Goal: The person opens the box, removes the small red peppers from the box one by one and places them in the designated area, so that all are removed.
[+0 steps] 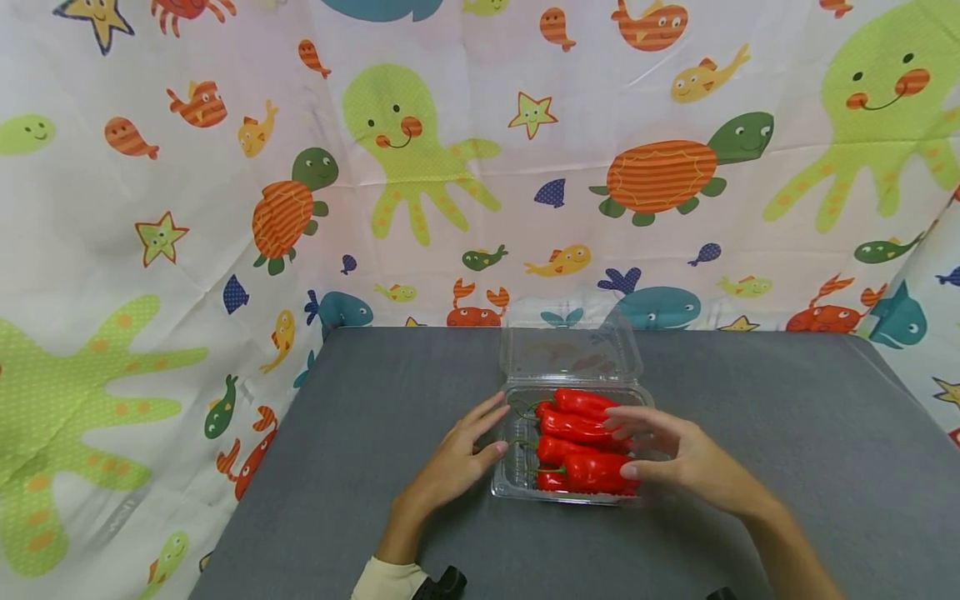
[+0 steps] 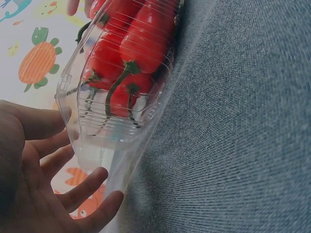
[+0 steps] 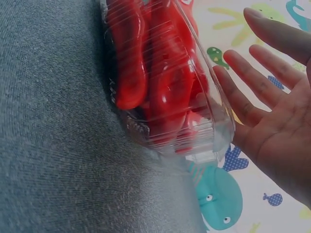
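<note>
Red peppers (image 1: 577, 429) are lying side by side in a clear plastic container (image 1: 517, 483), their green stems pointing toward the left hand (image 1: 453, 462). The container is resting on the grey worktop (image 1: 360, 400), between the two hands. Its transparent lid (image 1: 570, 358) is standing open at the far side. The left hand is extending beside the container's left wall; its fingers are spreading loosely apart and holding nothing. The right hand (image 1: 693, 458) is extending at the opposite wall; its fingers are separating widely from the thumb and also holding nothing. Whether either hand is touching the container cannot be told. White cloth (image 1: 450, 50) printed with sea animals is hanging behind the worktop.
</note>
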The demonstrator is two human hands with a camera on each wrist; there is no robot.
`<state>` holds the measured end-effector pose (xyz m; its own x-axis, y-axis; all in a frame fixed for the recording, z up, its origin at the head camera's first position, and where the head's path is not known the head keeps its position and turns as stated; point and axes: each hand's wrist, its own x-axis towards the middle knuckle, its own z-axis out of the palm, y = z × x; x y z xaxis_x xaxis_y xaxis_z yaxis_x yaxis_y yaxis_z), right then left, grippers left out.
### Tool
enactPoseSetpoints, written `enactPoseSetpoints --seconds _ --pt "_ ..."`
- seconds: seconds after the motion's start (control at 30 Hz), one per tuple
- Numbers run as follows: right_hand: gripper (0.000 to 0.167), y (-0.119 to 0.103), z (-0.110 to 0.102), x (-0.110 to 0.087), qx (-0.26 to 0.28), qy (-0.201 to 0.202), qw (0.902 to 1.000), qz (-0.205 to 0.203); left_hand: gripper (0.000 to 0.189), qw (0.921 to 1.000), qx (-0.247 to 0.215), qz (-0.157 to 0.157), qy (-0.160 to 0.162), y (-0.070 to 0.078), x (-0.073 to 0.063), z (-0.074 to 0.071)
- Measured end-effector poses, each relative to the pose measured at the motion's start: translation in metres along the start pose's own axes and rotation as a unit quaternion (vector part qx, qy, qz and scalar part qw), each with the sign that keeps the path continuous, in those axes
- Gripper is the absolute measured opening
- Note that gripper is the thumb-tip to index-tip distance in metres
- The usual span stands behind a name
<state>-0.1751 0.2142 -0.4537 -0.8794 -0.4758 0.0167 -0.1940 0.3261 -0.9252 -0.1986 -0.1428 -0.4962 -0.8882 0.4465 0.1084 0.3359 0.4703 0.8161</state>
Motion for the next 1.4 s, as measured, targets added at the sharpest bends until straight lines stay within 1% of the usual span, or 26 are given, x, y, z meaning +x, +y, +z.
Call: enactPoseSetpoints --seconds 0.2,0.5,0.9,1.1,1.4 --pt "0.061 0.001 0.004 0.003 -0.009 -0.011 0.9999 -0.004 0.058 1.0 -0.001 -0.001 0.001 0.001 0.001 0.0" --pt "0.061 0.001 0.008 0.005 -0.017 -0.024 0.9996 0.002 0.058 1.0 -0.002 -0.002 0.001 0.0 0.001 0.0" --pt "0.056 0.003 0.01 0.006 -0.036 -0.035 0.9987 0.008 0.058 1.0 0.0 -0.004 0.001 0.001 0.0 -0.001" --pt "0.055 0.005 0.011 0.007 -0.065 -0.037 0.9972 0.007 0.058 1.0 0.005 -0.002 0.002 0.0 0.0 0.0" --pt "0.056 0.005 0.011 0.008 -0.077 -0.042 0.9954 0.039 0.057 1.0 0.002 -0.005 0.003 0.0 0.0 0.0"
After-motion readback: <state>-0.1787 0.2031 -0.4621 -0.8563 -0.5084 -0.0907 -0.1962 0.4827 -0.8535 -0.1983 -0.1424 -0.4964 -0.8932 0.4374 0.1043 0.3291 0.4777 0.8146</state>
